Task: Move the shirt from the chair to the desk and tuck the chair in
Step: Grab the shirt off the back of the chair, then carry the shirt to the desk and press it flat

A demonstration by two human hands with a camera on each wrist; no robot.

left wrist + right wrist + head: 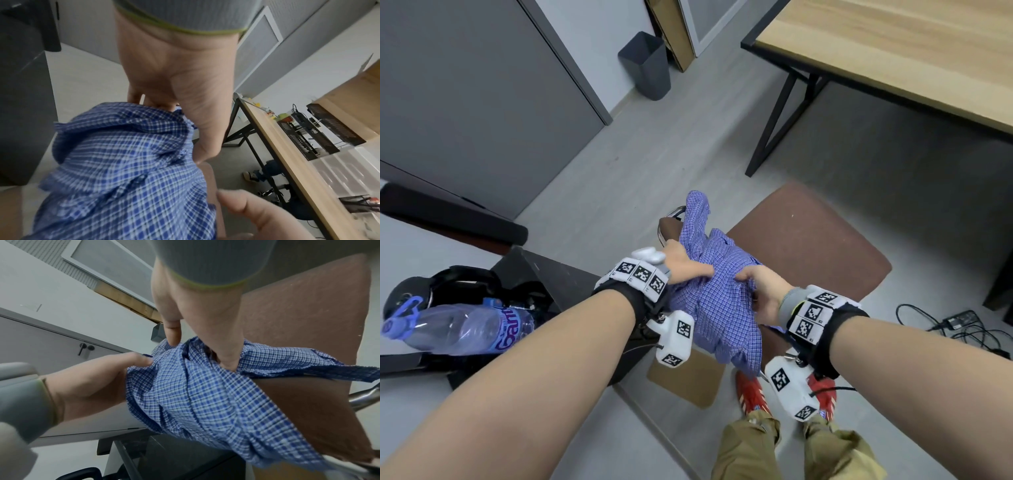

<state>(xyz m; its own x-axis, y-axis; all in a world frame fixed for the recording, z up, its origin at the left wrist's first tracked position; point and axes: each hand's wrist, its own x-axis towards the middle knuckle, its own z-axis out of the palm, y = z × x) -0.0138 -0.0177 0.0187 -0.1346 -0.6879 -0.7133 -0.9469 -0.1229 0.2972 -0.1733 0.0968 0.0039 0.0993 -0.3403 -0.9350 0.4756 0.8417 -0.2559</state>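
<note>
Gripping the blue checked shirt (717, 294) from both sides, the person had it bunched over the back corner of the brown chair (808, 246), above the top edge of the backrest, with a loose tail hanging toward the floor behind the chair. The left hand (681, 262) had its fingers curled into the cloth at the left of the bundle, thumb laid across the top; the right hand (760, 287) pinched a fold at the right, fingers tucked into the fabric. The wooden desk (893, 54) stood well apart, beyond the seat's far edge.

The shirt looked light, thin and limp, so weight should be no trouble; the risk was drape. A sleeve stuck up past the left hand and the hem dangled, and either could probably snag on the chair's metal arm (363, 398). Gathering more cloth into each fist, near the middle of the bundle, seemed the safest hold for the carry.
</note>
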